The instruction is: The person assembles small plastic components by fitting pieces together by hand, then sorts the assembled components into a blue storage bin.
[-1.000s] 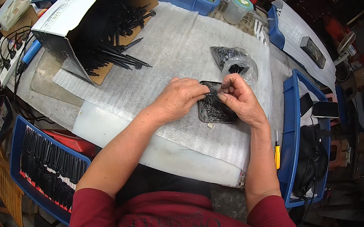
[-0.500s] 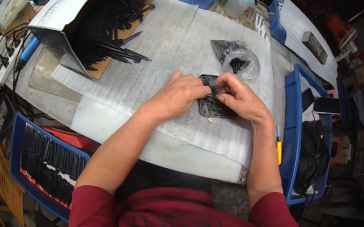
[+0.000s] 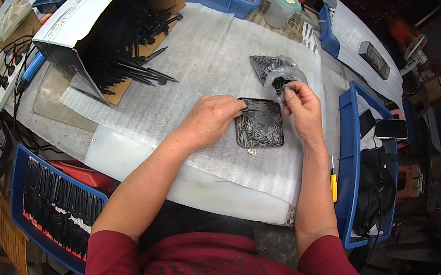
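My left hand (image 3: 209, 121) is closed, its fingertips at the far left edge of a shallow black tray (image 3: 240, 139). Whatever it pinches is too small to name. Small silvery metal pins (image 3: 257, 130) lie heaped in the tray. To the right of it my right hand (image 3: 303, 106) is raised, thumb and fingers pinched together beside the mouth of a clear plastic bag (image 3: 294, 71). Small black parts (image 3: 279, 83) show inside the bag. I cannot make out what the right fingertips hold.
An open cardboard box (image 3: 60, 33) of thin black rods (image 3: 130, 68) lies far left. Blue bins stand left (image 3: 30, 224) and right (image 3: 352, 197) of the table. A yellow-handled screwdriver (image 3: 334, 187) lies by the right bin. A lidded plastic tub (image 3: 282, 9) stands behind.
My hands have parted. The right has moved from over the tray to the bag's mouth, uncovering the tray and its pins. The left stays near the tray's far left edge.
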`<state>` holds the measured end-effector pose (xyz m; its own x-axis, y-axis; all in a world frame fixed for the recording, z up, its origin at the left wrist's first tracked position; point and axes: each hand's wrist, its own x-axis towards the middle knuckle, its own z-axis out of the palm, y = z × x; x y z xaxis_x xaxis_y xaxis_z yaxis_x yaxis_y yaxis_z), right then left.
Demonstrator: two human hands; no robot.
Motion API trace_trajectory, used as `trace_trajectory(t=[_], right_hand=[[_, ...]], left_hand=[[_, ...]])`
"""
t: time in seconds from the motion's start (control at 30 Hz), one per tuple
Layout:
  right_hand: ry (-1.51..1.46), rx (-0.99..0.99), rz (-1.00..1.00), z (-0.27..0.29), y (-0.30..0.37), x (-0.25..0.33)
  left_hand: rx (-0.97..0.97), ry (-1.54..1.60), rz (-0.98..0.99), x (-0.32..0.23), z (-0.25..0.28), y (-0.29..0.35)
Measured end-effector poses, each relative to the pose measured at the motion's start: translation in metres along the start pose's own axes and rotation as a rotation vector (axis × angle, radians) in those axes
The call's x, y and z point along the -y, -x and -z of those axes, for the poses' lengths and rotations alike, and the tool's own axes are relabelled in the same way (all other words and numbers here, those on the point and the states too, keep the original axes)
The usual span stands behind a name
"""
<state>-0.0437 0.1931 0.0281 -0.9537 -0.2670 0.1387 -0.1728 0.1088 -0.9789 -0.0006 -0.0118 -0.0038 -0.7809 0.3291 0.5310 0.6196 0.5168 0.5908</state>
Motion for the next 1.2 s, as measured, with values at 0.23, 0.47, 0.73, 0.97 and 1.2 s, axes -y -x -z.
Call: trace_trajectory(t=[0.23, 0.47, 0.73, 0.97, 1.2], right_hand=[[0.603, -0.321, 0.150, 0.013, -0.009, -0.019], [1.095, -0.171, 0.237, -0.007, -0.010, -0.019], [1.139, -0.153, 0.289, -0.004, -0.012, -0.025], [0.740, -0.207, 0.333, 0.003, -0.009, -0.025], [-0.190, 0.065, -0.019, -0.023, 0.006, 0.002]], left_hand=[[-0.005, -0.017, 0.033, -0.001, 0.001, 0.000], [-0.006, -0.007, 0.045, 0.000, 0.000, 0.002], [-0.021, -0.004, 0.007, 0.001, 0.001, 0.001], [-0.010, 0.014, 0.029, 0.001, 0.000, 0.000], [-0.048, 0.286, 0.183, -0.007, -0.001, -0.001]])
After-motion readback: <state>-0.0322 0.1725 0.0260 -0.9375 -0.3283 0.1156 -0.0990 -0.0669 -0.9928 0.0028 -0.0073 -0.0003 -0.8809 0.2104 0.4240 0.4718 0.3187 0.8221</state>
